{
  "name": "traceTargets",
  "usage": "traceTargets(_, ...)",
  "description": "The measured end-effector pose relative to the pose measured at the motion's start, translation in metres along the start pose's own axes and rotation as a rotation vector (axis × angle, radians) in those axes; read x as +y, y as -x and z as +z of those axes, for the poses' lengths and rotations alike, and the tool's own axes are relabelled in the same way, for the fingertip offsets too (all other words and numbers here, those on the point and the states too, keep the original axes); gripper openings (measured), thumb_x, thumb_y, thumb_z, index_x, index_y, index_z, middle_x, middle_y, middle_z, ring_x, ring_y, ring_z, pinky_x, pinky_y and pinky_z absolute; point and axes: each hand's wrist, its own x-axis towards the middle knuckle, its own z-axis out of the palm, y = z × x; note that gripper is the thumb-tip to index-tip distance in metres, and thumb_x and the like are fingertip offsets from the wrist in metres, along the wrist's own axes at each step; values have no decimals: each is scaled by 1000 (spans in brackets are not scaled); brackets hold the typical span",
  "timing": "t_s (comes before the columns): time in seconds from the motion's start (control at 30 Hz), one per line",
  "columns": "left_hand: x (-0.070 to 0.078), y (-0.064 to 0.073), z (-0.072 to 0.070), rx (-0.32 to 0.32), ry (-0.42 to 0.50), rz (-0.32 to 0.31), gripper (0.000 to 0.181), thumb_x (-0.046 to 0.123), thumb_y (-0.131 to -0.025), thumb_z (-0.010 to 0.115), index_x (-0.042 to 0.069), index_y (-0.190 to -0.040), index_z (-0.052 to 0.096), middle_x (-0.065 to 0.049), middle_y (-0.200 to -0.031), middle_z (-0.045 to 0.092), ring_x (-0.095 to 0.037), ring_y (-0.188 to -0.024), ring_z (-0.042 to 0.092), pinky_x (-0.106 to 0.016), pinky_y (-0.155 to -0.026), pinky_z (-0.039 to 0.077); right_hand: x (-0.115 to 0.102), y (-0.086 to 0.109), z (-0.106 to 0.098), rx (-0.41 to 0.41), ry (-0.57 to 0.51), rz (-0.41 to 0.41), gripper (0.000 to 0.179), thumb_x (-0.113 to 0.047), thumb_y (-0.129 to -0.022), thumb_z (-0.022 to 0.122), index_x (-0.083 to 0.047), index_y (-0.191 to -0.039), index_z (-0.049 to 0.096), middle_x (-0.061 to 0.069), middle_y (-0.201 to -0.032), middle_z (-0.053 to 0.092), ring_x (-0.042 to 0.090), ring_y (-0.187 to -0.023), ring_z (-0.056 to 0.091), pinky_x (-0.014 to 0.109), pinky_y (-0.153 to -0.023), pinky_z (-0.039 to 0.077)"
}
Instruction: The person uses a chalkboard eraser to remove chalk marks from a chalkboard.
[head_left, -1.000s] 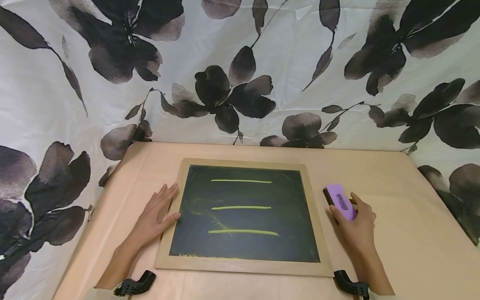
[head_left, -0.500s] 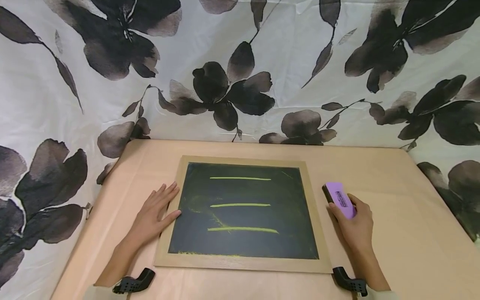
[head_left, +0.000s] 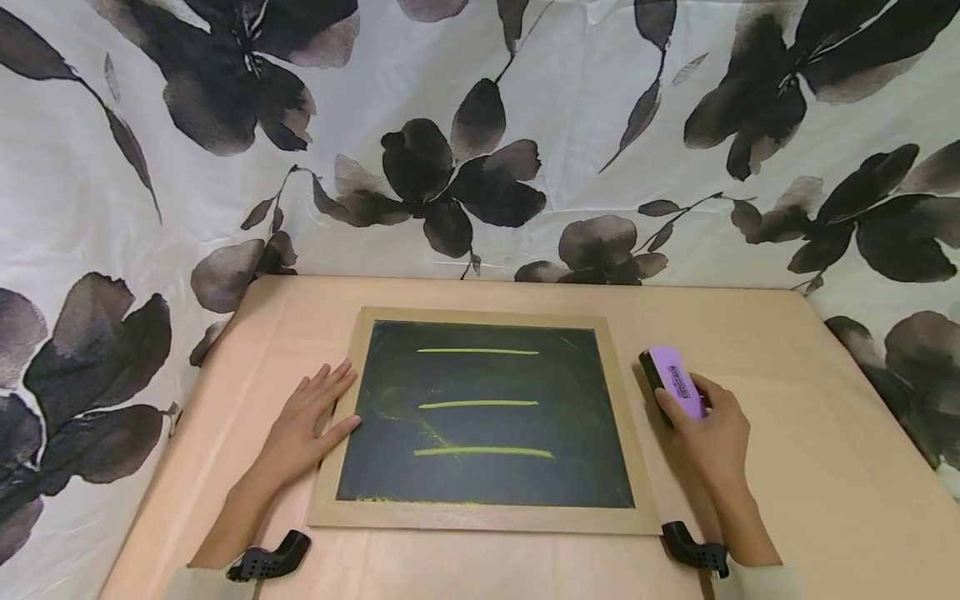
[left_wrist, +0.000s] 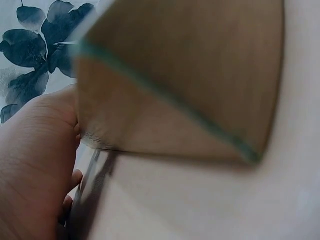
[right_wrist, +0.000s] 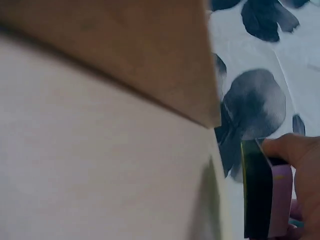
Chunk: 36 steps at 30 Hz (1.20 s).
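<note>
A small chalkboard (head_left: 484, 467) in a pale wooden frame lies on the table, with three yellow chalk lines across its dark face. My left hand (head_left: 300, 432) rests at the frame's left side, fingers extended, thumb touching the edge. To the right of the board, my right hand (head_left: 712, 429) grips a purple chalkboard eraser (head_left: 678, 379) with a dark felt side. The right wrist view shows the eraser (right_wrist: 265, 192) pinched between thumb and fingers, its dark face toward the board. In the left wrist view, part of my left hand (left_wrist: 37, 150) shows beside a blurred brown surface.
Under everything is a pale wood-toned tabletop (head_left: 787, 358). A white cloth (head_left: 585, 92) with dark flowers hangs behind and at the sides. Each wrist wears a black device (head_left: 270, 557). Yellow chalk dust lies along the board's lower edge.
My right hand has tipped and moved the eraser slightly away from me, beside the board. My left hand stays at the frame. The whole head view has shifted slightly.
</note>
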Motion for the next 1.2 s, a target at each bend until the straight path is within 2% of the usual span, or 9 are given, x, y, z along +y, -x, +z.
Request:
traceTargets(0.2, 0, -1, -1, -8, -9, -7, 67, 33, -89, 68, 11, -146, 41, -7, -153, 32, -38, -140, 24, -54, -113, 12, -24, -9, 0, -69, 2, -137, 57, -31, -86, 72, 3, -128, 56, 21, -111, 57, 29, -94, 51, 30, -68, 38)
traceTargets(0.4, 1, -1, 0, -10, -3, -10, 67, 33, -89, 68, 11, -146, 41, -7, -153, 32, -38, -140, 24, -53, -113, 12, -47, -20, 15, -140, 25, -253, 57, -30, -85, 74, 7, -125, 57, 23, -107, 58, 31, -86, 53, 38, -66, 42)
traceTargets(0.53, 1, -1, 0, -8, 0, -10, 67, 33, -89, 68, 10, -146, 42, -7, -153, 32, -38, -140, 24, -53, -113, 11, -58, -26, 27, -196, 71, -303, 58, -30, -84, 74, 9, -124, 57, 26, -107, 58, 35, -87, 56, 44, -69, 45)
traceTargets(0.63, 1, -2, 1, -8, 2, -11, 66, 33, -89, 67, 11, -146, 42, -7, -153, 32, -37, -140, 24, -53, -113, 11, -63, -29, 35, -223, 112, -315, 60, -31, -85, 73, 11, -124, 56, 28, -110, 58, 37, -90, 56, 47, -71, 45)
traceTargets(0.8, 2, -2, 2, -10, -1, -9, 67, 33, -89, 67, 11, -146, 42, -8, -153, 32, -37, -140, 24, -53, -113, 11, -72, -33, 44, -235, 155, -290, 61, -32, -85, 72, 10, -126, 55, 28, -110, 57, 37, -87, 55, 49, -69, 47)
traceTargets(0.97, 3, -3, 2, -13, -1, -4, 67, 33, -89, 67, 11, -146, 42, -8, -153, 33, -37, -140, 24, -53, -113, 12, -78, -34, 50, -231, 207, -290, 58, -29, -84, 72, 10, -123, 57, 27, -105, 57, 34, -79, 54, 48, -66, 48)
traceTargets(1.2, 2, -2, -1, -10, -6, -9, 66, 33, -89, 67, 11, -146, 42, -8, -153, 33, -37, -140, 24, -54, -113, 12, -93, -29, 66, -186, 174, -317, 55, -27, -80, 75, 12, -117, 61, 23, -93, 57, 31, -70, 53, 44, -60, 46)
